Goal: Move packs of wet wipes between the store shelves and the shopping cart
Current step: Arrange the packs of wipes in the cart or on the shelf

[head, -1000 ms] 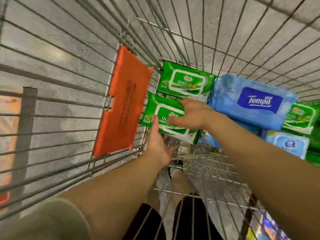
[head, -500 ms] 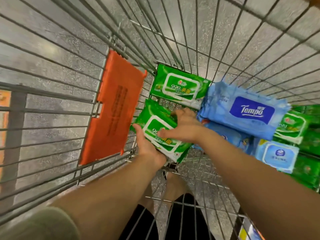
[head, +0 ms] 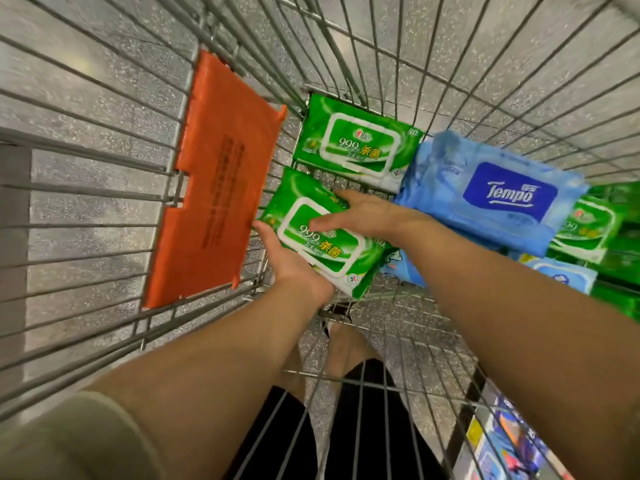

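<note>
1. Both hands hold 1 green pack of wet wipes inside the shopping cart: the left hand cups it from below at its near-left edge, and the right hand lies flat over its top and far edge.
2. The pack sits tilted, near the cart's left wall and just beside the orange flap. Whether it rests on the wire floor or is raised off it, I cannot tell.
3. Judged from this, the step is either lifting the pack out or seating it in the cart; the hold fits both.
4. Next move: if it comes out, it must clear the wire walls without snagging; if it stays, it needs laying flat beside the second green pack at the far-left corner.
5. The packs are soft, glossy film pouches, rectangular, each with a rounded lid panel on top. The blue Tempo pack lies over other packs toward the right wall.
6. The cart is a bare grid of thin steel wire; the flap looks like stiff, matte plastic.
</note>
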The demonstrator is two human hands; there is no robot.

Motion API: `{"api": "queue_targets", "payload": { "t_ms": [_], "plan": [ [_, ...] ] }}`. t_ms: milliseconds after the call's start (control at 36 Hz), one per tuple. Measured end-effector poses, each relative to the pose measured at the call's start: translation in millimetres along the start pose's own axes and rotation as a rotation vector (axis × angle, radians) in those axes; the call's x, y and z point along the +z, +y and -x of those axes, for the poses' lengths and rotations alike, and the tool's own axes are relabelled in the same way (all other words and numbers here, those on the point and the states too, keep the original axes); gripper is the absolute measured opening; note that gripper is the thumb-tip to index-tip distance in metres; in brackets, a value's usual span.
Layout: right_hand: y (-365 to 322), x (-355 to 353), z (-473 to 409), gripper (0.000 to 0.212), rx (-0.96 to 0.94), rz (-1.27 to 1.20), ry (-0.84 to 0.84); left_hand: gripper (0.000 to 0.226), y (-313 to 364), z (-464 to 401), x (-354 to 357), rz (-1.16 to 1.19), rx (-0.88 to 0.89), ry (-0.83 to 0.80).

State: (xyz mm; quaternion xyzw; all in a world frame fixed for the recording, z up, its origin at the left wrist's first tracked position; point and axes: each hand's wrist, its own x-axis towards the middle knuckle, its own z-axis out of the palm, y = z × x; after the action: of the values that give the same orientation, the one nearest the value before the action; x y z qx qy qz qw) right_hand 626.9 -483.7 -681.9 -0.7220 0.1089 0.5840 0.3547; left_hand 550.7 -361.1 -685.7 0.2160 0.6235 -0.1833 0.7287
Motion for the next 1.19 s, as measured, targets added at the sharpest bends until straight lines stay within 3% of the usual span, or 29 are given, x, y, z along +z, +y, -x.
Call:
{"api": "queue_targets", "payload": {
  "t_ms": [56,194,306,361,472,528,639,722,861,972,1111,1194],
  "plan": [
    [-1,0,-1,0.122,0.014,-0.028,-0.01,0.093,1,0,-1,-0.025,-0.004,-0.002],
    [-7,7,13,0.101,0.004,-0.06,0.01,0.088,11,12,-9,-0.111,-0.013,-0.046],
    [-6,16,35,0.107,-0.044,-0.104,0.107,0.09,22,36,-11,-0.18,-0.004,-0.122],
    [-4,22,53,0.107,-0.067,-0.262,0.125,0.092,28,54,-9,-0.218,-0.031,-0.183],
    [-1,35,89,0.123,-0.075,-0.598,0.208,0.075,37,95,3,-0.349,-0.021,-0.272],
    [-5,39,114,0.096,-0.118,-0.771,0.222,0.066,39,120,9,-0.414,-0.009,-0.297],
    [-10,42,160,0.098,-0.159,-1.06,0.216,0.054,35,170,23,-0.503,0.007,-0.379],
    [-11,40,195,0.079,-0.238,-1.18,0.21,0.062,27,205,31,-0.551,0.01,-0.455],
    [-9,33,248,0.101,-0.307,-1.15,0.302,0.068,14,253,36,-0.598,0.032,-0.573],
    [-10,27,297,0.111,-0.329,-1.086,0.381,0.053,2,291,38,-0.617,0.024,-0.624],
    [-6,28,351,0.1,-0.368,-1.022,0.469,0.042,-9,322,36,-0.632,-0.009,-0.714],
    [2,35,382,0.103,-0.424,-1.054,0.547,0.046,-14,345,38,-0.609,-0.061,-0.829]
  ]
}}
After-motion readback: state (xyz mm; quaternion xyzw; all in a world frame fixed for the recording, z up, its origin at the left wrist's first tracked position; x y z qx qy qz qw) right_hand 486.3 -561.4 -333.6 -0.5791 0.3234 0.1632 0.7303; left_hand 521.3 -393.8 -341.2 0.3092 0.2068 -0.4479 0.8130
